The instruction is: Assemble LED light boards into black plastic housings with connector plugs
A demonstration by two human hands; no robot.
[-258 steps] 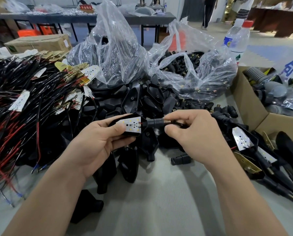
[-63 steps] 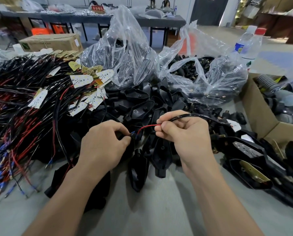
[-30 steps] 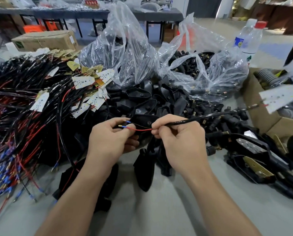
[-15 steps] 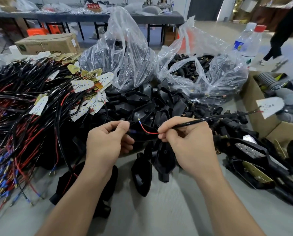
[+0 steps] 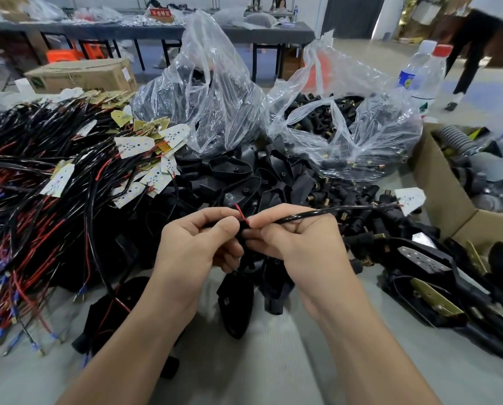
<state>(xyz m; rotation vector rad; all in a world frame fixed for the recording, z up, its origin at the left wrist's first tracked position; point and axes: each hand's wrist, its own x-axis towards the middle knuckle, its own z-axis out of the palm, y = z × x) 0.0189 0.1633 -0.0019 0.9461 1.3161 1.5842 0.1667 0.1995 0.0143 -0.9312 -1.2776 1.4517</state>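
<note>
Pinching a black cable [image 5: 332, 212] above the near desk [image 5: 273, 361], left hand [image 5: 197, 249] and right hand [image 5: 299, 249] meet at its red wire [image 5: 242, 214]; its LED board [image 5: 409, 200] trails right. Keeping strands straight should ease threading.

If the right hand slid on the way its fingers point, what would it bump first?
Most likely the left hand: the right hand, pinching the black cable, points its fingertips straight at it, nearly touching by the red wire.

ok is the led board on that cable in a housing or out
Out: the LED board sits bare at the cable's far end, nothing enclosing it.
</note>
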